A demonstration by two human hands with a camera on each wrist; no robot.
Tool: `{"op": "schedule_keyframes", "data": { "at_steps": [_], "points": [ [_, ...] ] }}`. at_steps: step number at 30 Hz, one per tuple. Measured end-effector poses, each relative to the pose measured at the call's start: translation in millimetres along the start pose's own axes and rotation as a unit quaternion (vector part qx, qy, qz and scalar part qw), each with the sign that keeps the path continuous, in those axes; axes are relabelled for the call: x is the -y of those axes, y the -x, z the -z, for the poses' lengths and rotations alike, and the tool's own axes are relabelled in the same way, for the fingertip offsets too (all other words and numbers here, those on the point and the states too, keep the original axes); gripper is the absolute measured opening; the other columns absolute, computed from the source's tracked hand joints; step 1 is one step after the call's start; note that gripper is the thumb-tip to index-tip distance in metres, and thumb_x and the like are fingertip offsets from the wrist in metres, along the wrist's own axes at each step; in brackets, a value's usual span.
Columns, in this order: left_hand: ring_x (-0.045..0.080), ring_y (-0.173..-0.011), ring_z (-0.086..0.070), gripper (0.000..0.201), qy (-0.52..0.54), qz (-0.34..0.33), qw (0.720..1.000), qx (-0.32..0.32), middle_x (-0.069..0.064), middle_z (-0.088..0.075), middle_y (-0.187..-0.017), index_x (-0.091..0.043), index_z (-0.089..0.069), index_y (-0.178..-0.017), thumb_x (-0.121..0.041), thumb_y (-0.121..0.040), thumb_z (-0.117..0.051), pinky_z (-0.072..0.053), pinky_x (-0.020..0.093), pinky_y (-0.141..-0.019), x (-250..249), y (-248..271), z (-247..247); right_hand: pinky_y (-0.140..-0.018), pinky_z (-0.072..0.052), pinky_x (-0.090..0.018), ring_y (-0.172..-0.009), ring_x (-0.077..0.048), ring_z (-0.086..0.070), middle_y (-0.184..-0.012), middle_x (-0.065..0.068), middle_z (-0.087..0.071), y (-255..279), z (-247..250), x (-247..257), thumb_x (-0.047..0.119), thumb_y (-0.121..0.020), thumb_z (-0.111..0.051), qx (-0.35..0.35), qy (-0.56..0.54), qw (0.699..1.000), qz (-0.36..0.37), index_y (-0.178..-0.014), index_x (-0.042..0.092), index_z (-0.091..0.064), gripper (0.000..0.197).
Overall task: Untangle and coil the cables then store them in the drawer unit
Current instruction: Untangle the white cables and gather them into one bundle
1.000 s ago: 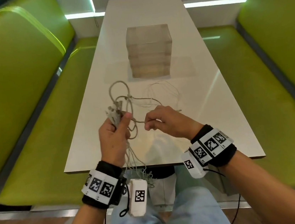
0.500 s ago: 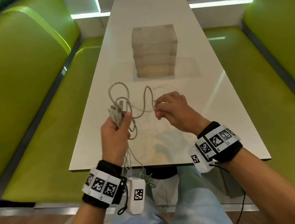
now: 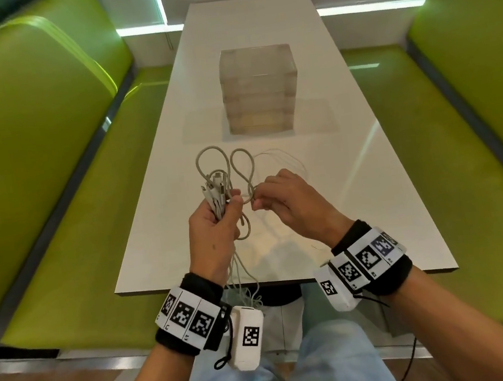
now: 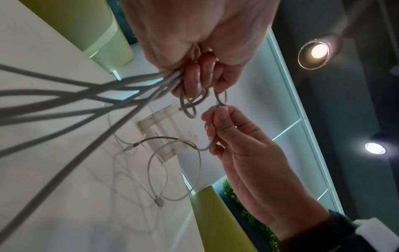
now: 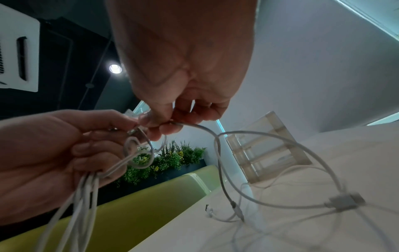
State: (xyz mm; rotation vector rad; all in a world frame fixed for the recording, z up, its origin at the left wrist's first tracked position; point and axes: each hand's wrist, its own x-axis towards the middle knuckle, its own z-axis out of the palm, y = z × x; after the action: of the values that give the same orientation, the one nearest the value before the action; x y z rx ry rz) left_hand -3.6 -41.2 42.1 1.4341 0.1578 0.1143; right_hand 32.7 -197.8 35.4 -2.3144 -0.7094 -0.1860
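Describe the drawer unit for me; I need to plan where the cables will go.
The drawer unit is a translucent, frosted plastic-looking cube standing upright on the white table, beyond both hands. Horizontal bands suggest several stacked drawers, all apparently closed; the exact count is unclear. Nothing touches it: the cable loops lie short of its front, and no hand reaches it.

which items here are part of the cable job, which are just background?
Job:
- cable bundle, gripped by left hand
- single cable, pinched by right hand
- clear drawer unit

Background:
- white table
- green benches
- plants
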Motion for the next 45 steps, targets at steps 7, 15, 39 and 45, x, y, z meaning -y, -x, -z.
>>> {"op": "schedule_keyframes", "data": {
  "at_steps": [7, 15, 39, 45],
  "points": [
    [0.007, -0.043, -0.024, 0.023, 0.084, 0.031, 0.995, 0.052, -0.009, -0.040, -0.047, -0.018, -0.069, -0.071, -0.008, -0.089, -0.061, -0.021, 0.022, -0.043, -1, -1, 1, -0.068, -0.030, -0.023, -0.071, -0.017, -0.042, -0.076, 0.002, -0.062, -5, 5, 12, 0.030, -0.090, -0.037, 0.042, -0.015, 0.999, 0.029, -0.085, 0.009, -0.065, 0.036],
    [0.005, -0.041, -0.024, 0.008, 0.172, -0.039, 0.984, -0.022, -0.010, -0.037, -0.045, -0.011, -0.063, -0.078, -0.015, -0.085, -0.062, -0.025, 0.018, -0.041, -25, -9, 25, -0.077, -0.044, -0.037, -0.091, -0.024, -0.053, -0.092, -0.004, -0.059, -5, 9, -30, 0.019, -0.094, -0.051, 0.124, 0.063, 0.984, -0.115, -0.092, 0.008, -0.066, 0.018],
    [0.013, -0.045, -0.018, 0.038, -0.204, 0.178, 0.877, 0.397, 0.005, -0.026, -0.057, 0.008, -0.054, -0.081, -0.026, -0.081, -0.069, -0.017, 0.022, -0.044, -21, 0, 34, -0.060, -0.048, -0.030, -0.064, -0.022, -0.051, -0.096, -0.005, -0.057, 12, 52, 20, -0.001, -0.073, -0.074, 0.226, -0.264, 0.925, -0.157, -0.125, 0.023, -0.059, 0.058],
    [0.006, -0.040, -0.022, 0.051, 0.045, 0.148, 0.959, 0.237, -0.007, -0.029, -0.049, -0.004, -0.069, -0.078, -0.048, -0.059, -0.085, -0.024, 0.017, -0.038, -11, -10, 49, -0.057, -0.045, -0.023, -0.066, -0.016, -0.056, -0.084, -0.020, -0.069, 23, 46, 4, 0.001, -0.079, -0.069, 0.131, -0.269, 0.933, -0.201, -0.092, 0.003, -0.072, 0.013]
  ]
}}
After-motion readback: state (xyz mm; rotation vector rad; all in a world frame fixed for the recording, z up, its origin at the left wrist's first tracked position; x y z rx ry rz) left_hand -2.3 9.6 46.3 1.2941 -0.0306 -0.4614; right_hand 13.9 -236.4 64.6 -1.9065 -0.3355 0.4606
